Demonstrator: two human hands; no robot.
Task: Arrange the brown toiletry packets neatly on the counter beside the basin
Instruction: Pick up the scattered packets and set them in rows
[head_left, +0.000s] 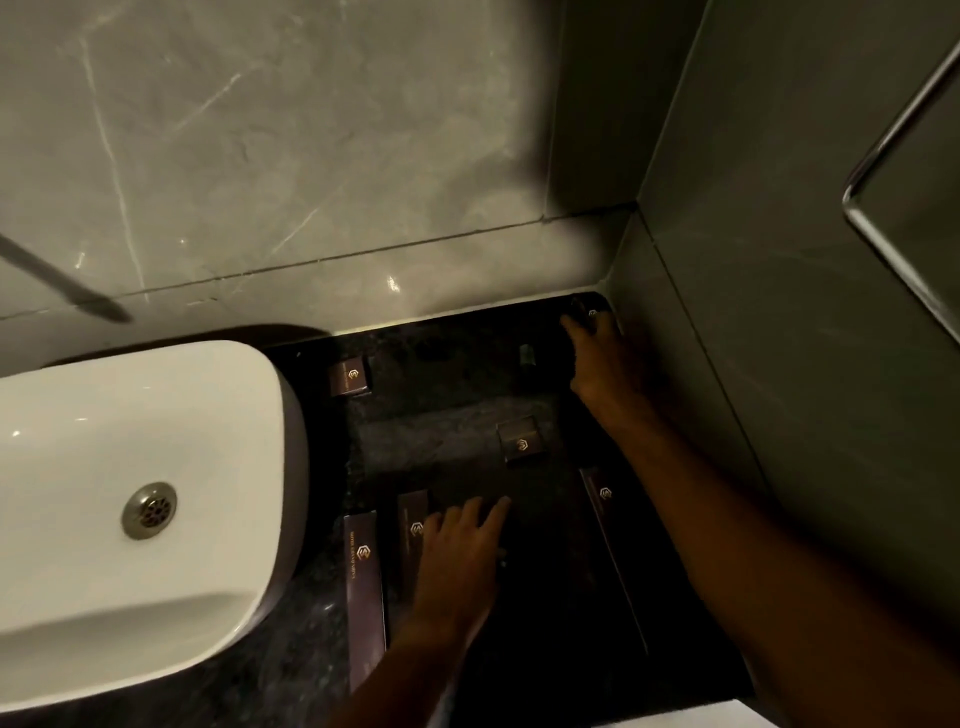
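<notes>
Bathroom corner seen from above under dim, warm light. Upper left and centre of the frame: a wall of pale grey marble tiles (270, 156) with white veins, crossed by a dark grout line and carrying small bright glints at centre. Right side: a darker grey-green tiled wall (779, 260) meeting the marble wall in a vertical corner. Upper right: a curved chrome rail (878, 156), probably a towel bar or a door frame, though the view is too partial to tell. Lower left: a white ceramic basin (104, 519) with a round metal drain (149, 510). Lower centre: a black speckled stone counter (441, 441), deeply shadowed towards the lower right.
</notes>
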